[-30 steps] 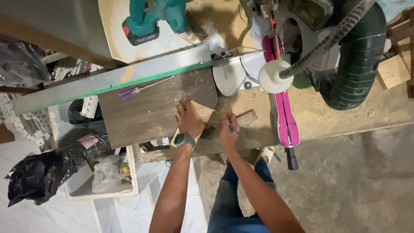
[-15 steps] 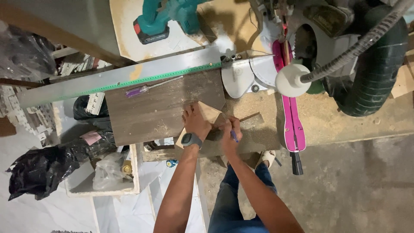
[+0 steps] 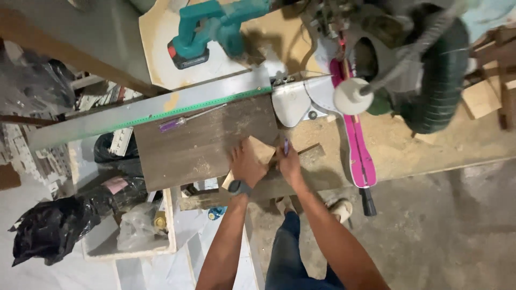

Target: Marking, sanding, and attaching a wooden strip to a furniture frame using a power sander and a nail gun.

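Hands both down on the bench: left hand [image 3: 246, 165] lies flat, open on a small tan wood block [image 3: 262, 150] atop the dark plank [image 3: 204, 140], right hand [image 3: 289, 162] gripping a purple pencil [image 3: 286, 146] (tip up) just beside it.

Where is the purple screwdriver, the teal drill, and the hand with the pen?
purple screwdriver [image 3: 173, 125], head view, on its purple handle.
teal drill [image 3: 215, 24], head view, on its teal body.
right hand [image 3: 290, 164], head view, on the back of the hand.
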